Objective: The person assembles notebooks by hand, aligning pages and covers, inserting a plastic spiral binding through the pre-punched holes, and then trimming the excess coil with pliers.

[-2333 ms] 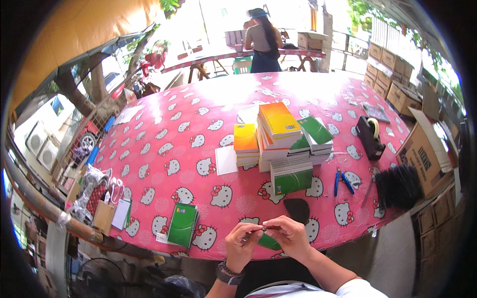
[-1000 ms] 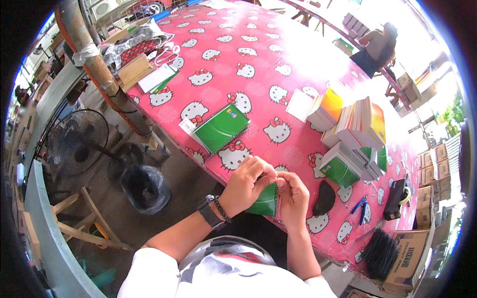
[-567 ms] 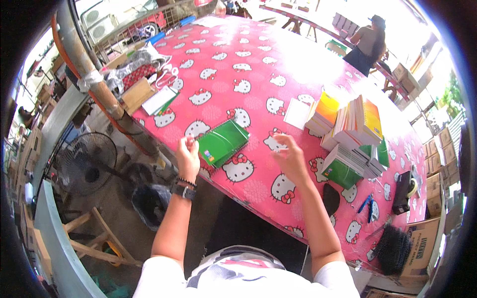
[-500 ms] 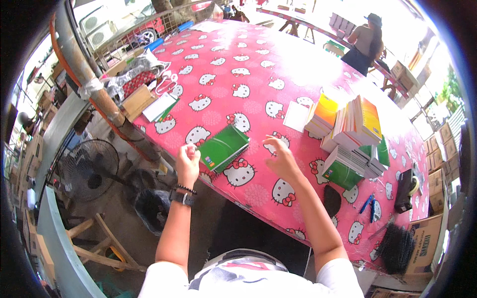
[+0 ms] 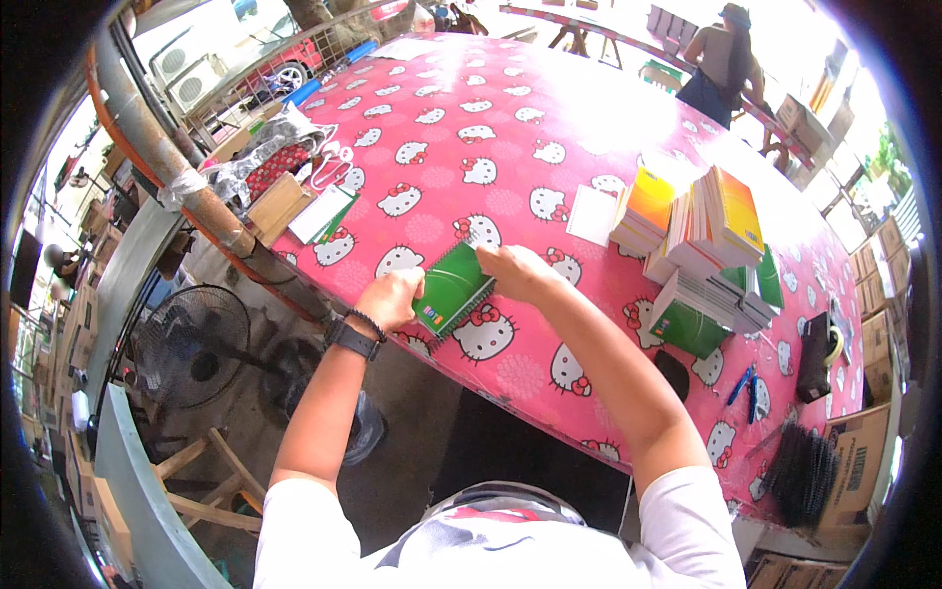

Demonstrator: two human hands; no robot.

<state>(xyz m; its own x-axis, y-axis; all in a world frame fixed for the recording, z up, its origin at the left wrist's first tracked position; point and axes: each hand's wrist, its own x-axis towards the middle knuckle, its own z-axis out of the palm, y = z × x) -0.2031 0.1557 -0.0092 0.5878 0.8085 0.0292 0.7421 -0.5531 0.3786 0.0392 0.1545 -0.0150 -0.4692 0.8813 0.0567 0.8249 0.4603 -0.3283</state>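
Note:
A small pile of green spiral notebooks (image 5: pixel 454 292) lies at a slant near the front edge of the pink table. My left hand (image 5: pixel 391 298), with a dark watch and beaded bracelet at the wrist, is closed on the pile's left edge. At the upper right corner my right hand (image 5: pixel 520 274) is closed too, its fingertips partly hidden by the hand itself. Black coil binding shows along the pile's edges.
To the right stand stacked yellow-orange notebooks (image 5: pixel 731 221) and green ones (image 5: pixel 690 324), with a white pad (image 5: pixel 592 215) beside them. Blue-handled pliers (image 5: pixel 746 393), a tape dispenser (image 5: pixel 813 358) and black binding coils (image 5: pixel 800 476) lie farther right. A fan (image 5: pixel 194 344) stands below left.
Both hands, earlier apart from the green notebooks with fingers in the air, have come inward and down onto the pile and closed on its edges.

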